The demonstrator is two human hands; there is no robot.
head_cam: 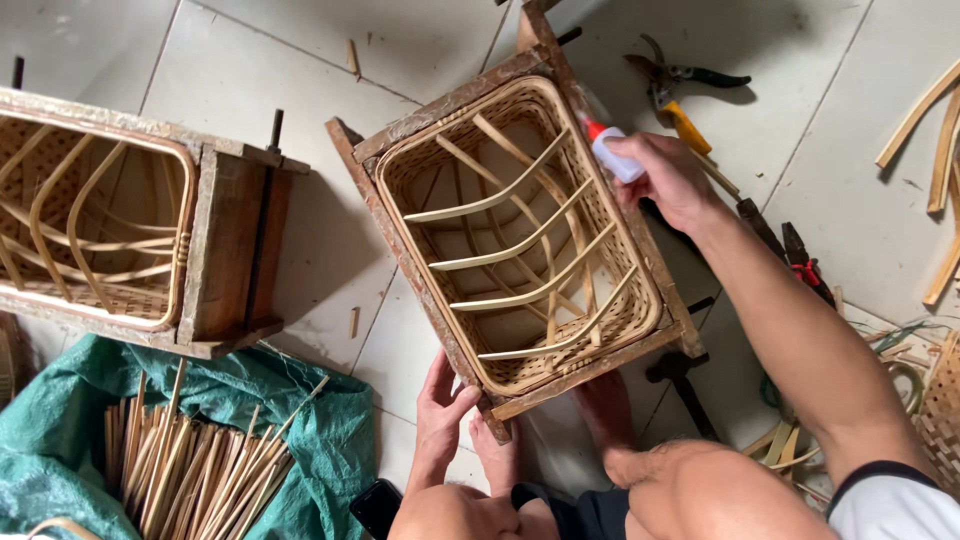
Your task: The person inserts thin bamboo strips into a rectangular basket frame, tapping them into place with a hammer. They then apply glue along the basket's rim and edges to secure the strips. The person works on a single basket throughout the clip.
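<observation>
Basket (520,240) already has its ribs in the wooden mould (400,255); my right hand (672,180) grips the glue bottle (612,155) at the rim, my left hand (438,415) steadies the mould's corner.

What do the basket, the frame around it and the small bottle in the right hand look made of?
Basket: woven bamboo or rattan strips, pale tan, unfinished.
Frame: worn brown wood, rough and stained.
Bottle: white plastic with a red tip, probably glue, held by the right hand.
</observation>
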